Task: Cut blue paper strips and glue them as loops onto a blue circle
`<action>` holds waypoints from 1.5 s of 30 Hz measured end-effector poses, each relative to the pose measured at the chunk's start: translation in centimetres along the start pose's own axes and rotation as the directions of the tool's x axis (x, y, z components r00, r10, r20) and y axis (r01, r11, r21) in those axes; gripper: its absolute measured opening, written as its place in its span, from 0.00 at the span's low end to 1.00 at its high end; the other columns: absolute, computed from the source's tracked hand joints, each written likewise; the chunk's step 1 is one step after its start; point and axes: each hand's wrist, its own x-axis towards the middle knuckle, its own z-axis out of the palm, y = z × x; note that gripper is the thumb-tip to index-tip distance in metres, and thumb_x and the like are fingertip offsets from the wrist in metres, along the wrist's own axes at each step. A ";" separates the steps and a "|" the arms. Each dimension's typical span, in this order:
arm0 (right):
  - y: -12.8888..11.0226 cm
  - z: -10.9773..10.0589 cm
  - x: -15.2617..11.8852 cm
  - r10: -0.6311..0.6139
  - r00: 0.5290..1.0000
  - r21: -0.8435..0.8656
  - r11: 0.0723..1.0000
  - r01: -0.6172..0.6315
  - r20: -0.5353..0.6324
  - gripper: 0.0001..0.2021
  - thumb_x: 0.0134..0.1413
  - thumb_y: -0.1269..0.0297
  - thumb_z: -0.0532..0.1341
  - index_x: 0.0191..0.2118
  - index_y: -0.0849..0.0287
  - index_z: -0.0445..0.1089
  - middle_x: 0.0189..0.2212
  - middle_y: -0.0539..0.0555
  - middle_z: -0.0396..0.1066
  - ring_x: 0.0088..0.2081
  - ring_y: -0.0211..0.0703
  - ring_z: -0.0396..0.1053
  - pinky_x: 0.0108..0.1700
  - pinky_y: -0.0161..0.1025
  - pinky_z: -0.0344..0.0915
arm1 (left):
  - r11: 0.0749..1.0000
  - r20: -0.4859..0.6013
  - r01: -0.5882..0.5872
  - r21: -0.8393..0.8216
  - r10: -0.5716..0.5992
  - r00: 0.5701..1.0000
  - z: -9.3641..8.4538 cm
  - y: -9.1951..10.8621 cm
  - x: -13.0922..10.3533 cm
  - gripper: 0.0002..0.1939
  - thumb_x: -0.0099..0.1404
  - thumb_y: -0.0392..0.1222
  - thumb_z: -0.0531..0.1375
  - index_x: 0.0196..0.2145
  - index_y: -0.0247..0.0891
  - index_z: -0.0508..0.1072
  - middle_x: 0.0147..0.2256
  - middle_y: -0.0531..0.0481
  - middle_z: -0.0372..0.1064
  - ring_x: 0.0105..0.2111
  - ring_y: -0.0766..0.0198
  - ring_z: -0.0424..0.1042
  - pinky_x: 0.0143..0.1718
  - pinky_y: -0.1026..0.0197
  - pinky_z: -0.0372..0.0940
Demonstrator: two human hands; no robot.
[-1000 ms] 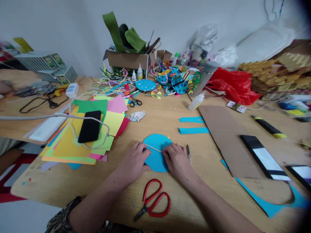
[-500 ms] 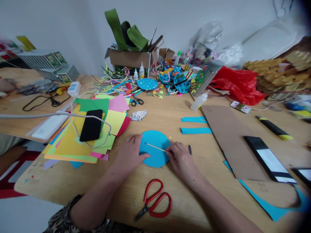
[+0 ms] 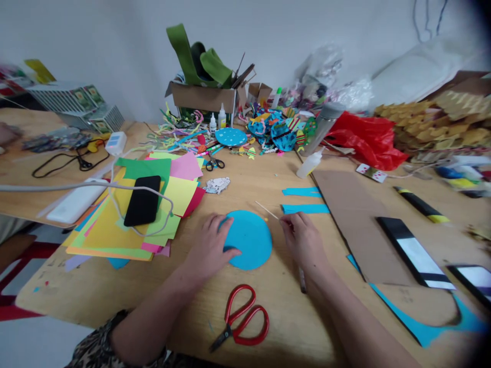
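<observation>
Head camera view: a flat, round disc of bright blue card or paper [image 3: 249, 243] is laid on the pale wooden worktop [image 3: 192, 312], between the two hands. Its left edge is overlapped by the left hand [image 3: 210, 244], whose thumb and forefinger are spread apart. A thin, pale, straight stick [image 3: 266, 209] is pinched between the fingertips of the right hand [image 3: 305, 243], its free end pointed up and left, beyond the disc's upper right edge; whether the worktop is touched by it cannot be told. A slim, dark pen-like object [image 3: 303, 281] is partly hidden by the right hand and wrist. Red-handled metal scissors [image 3: 227, 329] are placed below the disc, apart from it. Two blue paper strips [image 3: 305, 209] are set beyond the right hand, beside a brown cardboard sheet [image 3: 345, 220].
</observation>
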 end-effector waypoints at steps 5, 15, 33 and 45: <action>0.7 1.0 2.9 -0.006 0.989 -0.150 0.988 0.028 0.146 0.11 0.62 0.67 0.52 0.33 0.59 0.70 0.31 0.57 0.68 0.34 0.47 0.66 0.37 0.40 0.60 | 0.958 0.081 -0.286 -0.014 0.286 0.955 0.6 2.3 -0.8 0.40 0.48 0.58 0.70 0.55 0.37 0.66 0.54 0.40 0.63 0.60 0.43 0.54 0.60 0.42 0.53; -1.7 2.7 4.0 -0.062 0.950 -0.249 0.958 0.142 0.305 0.15 0.63 0.72 0.49 0.45 0.60 0.74 0.40 0.60 0.72 0.44 0.52 0.62 0.44 0.44 0.58 | 0.878 0.115 -0.478 -0.026 0.478 0.871 0.8 0.7 -0.4 0.10 0.68 0.39 0.57 0.45 0.47 0.75 0.49 0.52 0.70 0.55 0.55 0.60 0.61 0.45 0.48; -3.8 1.6 2.2 0.134 0.861 0.198 0.945 -0.260 0.490 0.11 0.55 0.63 0.61 0.44 0.61 0.69 0.33 0.54 0.71 0.34 0.43 0.69 0.36 0.39 0.64 | 0.972 0.278 -0.227 -0.054 0.233 0.932 -1.6 -1.4 -0.2 0.22 0.65 0.34 0.55 0.57 0.40 0.68 0.63 0.49 0.58 0.65 0.50 0.49 0.63 0.42 0.50; -5.2 0.6 1.5 0.128 0.844 -0.058 0.992 -0.115 0.521 0.24 0.55 0.61 0.63 0.56 0.61 0.63 0.48 0.62 0.67 0.48 0.50 0.68 0.49 0.42 0.62 | 0.967 0.342 -0.248 0.054 0.215 0.915 -2.1 -1.3 -0.4 0.27 0.59 0.43 0.64 0.56 0.48 0.68 0.65 0.46 0.51 0.67 0.40 0.41 0.61 0.29 0.43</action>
